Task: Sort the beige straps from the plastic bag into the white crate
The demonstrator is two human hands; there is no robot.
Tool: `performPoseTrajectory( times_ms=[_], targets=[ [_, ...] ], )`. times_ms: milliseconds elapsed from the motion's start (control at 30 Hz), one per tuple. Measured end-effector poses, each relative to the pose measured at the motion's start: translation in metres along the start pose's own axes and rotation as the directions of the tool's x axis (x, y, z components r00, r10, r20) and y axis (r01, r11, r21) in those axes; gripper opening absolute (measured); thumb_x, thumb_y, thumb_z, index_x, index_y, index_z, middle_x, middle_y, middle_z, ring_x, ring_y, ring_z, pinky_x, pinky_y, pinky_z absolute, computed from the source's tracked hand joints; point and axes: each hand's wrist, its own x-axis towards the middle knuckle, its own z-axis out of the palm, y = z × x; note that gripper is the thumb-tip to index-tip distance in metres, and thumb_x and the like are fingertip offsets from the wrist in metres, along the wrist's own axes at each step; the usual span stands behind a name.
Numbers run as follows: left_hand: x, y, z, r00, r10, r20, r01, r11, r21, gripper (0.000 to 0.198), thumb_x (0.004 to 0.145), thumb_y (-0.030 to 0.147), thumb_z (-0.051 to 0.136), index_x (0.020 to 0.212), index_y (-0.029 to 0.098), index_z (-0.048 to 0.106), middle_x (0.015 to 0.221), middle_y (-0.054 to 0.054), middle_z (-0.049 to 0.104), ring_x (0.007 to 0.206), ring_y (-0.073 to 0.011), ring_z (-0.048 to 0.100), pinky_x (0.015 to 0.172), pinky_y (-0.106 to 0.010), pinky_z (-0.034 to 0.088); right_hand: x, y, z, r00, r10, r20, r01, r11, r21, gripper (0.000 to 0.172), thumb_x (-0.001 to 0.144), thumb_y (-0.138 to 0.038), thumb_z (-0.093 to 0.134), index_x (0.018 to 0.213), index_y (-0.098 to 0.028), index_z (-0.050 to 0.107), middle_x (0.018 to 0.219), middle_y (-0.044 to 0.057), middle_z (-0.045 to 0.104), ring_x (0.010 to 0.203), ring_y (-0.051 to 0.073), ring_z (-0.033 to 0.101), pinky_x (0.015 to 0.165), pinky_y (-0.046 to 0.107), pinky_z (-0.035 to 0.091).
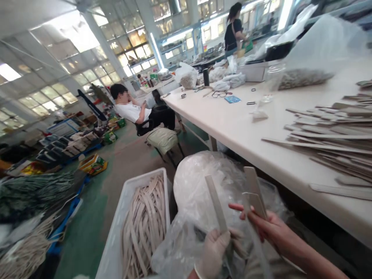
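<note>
My left hand, in a white glove, is closed round the lower end of a long flat grey strip that points up and left. My right hand, bare, pinches a couple of similar flat strips held upright beside the first one. Both hands hover over a large clear plastic bag that sits just below the table's near edge. Many more strips lie fanned out on the white table to the right.
A white crate of beige bands stands on the green floor at left. A cushioned stool and a seated person are behind it; another person stands at the far end. Bags, glasses and small items lie on the table.
</note>
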Motion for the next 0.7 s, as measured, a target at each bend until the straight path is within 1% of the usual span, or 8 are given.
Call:
performPoseTrajectory(
  times_ms=[67, 133, 233, 333, 400, 467, 600, 700],
  targets=[
    [0.000, -0.008, 0.004, 0.997, -0.048, 0.058, 0.045, 0.998, 0.040, 0.049, 0.082, 0.056, 0.062, 0.095, 0.011, 0.074, 0.062, -0.008, 0.068, 0.060, -0.0198, 0.063, 0.063, -0.029, 0.045, 0.004, -0.011, 0.013, 0.999, 0.034, 0.043, -0.037, 0.996, 0.079, 0.058, 0.076, -0.072, 0.063, 0.081, -0.015, 0.073, 0.102, 0.011, 0.069, 0.049, 0.008, 0.037, 0.046, 0.023, 0.033],
    [0.000, -0.013, 0.006, 0.994, -0.086, 0.068, 0.083, 0.995, 0.047, 0.049, 0.078, 0.057, 0.065, 0.097, 0.012, 0.075, 0.062, -0.008, 0.068, 0.062, -0.0225, 0.065, 0.066, -0.032, 0.048, 0.008, -0.013, 0.019, 0.997, 0.061, 0.042, -0.065, 0.990, 0.126, 0.063, 0.072, -0.075, 0.064, 0.084, -0.014, 0.073, 0.080, 0.007, 0.067, 0.049, 0.009, 0.038, 0.046, 0.022, 0.032],
    [-0.003, -0.005, 0.009, 0.993, -0.099, 0.056, 0.096, 0.994, 0.055, 0.045, 0.078, 0.055, 0.068, 0.102, 0.019, 0.075, 0.081, -0.009, 0.073, 0.083, -0.0274, 0.068, 0.085, -0.040, 0.050, 0.014, -0.005, 0.022, 0.996, 0.068, 0.054, -0.076, 0.986, 0.149, 0.068, 0.069, -0.078, 0.064, 0.081, -0.012, 0.072, 0.057, -0.001, 0.050, 0.048, 0.010, 0.038, 0.045, 0.021, 0.029],
    [-0.006, 0.017, 0.010, 0.997, 0.083, 0.012, -0.084, 0.989, 0.123, 0.045, 0.081, 0.051, 0.066, 0.115, 0.022, 0.071, 0.113, -0.010, 0.070, 0.113, -0.0285, 0.059, 0.106, -0.037, 0.040, 0.015, 0.003, 0.022, 0.993, 0.031, 0.112, -0.047, 0.988, 0.146, 0.066, 0.070, -0.077, 0.065, 0.077, -0.012, 0.069, 0.056, -0.001, 0.047, 0.049, 0.010, 0.039, 0.045, 0.021, 0.030],
    [-0.004, 0.032, 0.011, 0.976, 0.215, -0.026, -0.209, 0.966, 0.155, 0.049, 0.081, 0.049, 0.067, 0.121, 0.021, 0.067, 0.123, -0.011, 0.065, 0.120, -0.0289, 0.054, 0.109, -0.036, 0.037, 0.013, 0.004, 0.025, 0.988, -0.004, 0.152, -0.015, 0.992, 0.125, 0.064, 0.071, -0.077, 0.064, 0.073, -0.012, 0.066, 0.055, -0.002, 0.044, 0.049, 0.009, 0.037, 0.046, 0.021, 0.030],
    [0.000, 0.039, 0.014, 0.971, 0.233, -0.054, -0.224, 0.965, 0.138, 0.050, 0.078, 0.051, 0.071, 0.116, 0.019, 0.069, 0.114, -0.012, 0.068, 0.111, -0.0295, 0.059, 0.103, -0.037, 0.043, 0.010, 0.004, 0.031, 0.980, -0.030, 0.197, 0.009, 0.994, 0.107, 0.062, 0.073, -0.076, 0.062, 0.066, -0.014, 0.061, 0.053, -0.004, 0.039, 0.049, 0.009, 0.033, 0.046, 0.021, 0.028],
    [0.011, 0.039, 0.019, 0.999, 0.035, -0.036, -0.034, 0.998, 0.051, 0.050, 0.078, 0.058, 0.067, 0.102, 0.015, 0.074, 0.080, -0.011, 0.071, 0.080, -0.0268, 0.066, 0.083, -0.039, 0.052, 0.003, 0.003, 0.040, 0.968, -0.039, 0.248, 0.023, 0.998, 0.067, 0.060, 0.074, -0.074, 0.062, 0.057, -0.017, 0.051, 0.051, -0.004, 0.035, 0.048, 0.010, 0.032, 0.045, 0.022, 0.029],
    [0.015, 0.042, 0.018, 0.994, 0.095, -0.055, -0.089, 0.991, 0.098, 0.050, 0.082, 0.059, 0.061, 0.100, 0.014, 0.075, 0.080, -0.011, 0.071, 0.080, -0.0261, 0.066, 0.086, -0.039, 0.050, 0.001, 0.004, 0.032, 0.975, -0.116, 0.187, 0.130, 0.990, -0.062, 0.051, 0.081, -0.066, 0.059, 0.061, -0.020, 0.062, 0.056, 0.002, 0.052, 0.055, 0.018, 0.050, 0.051, 0.026, 0.044]
  ],
)
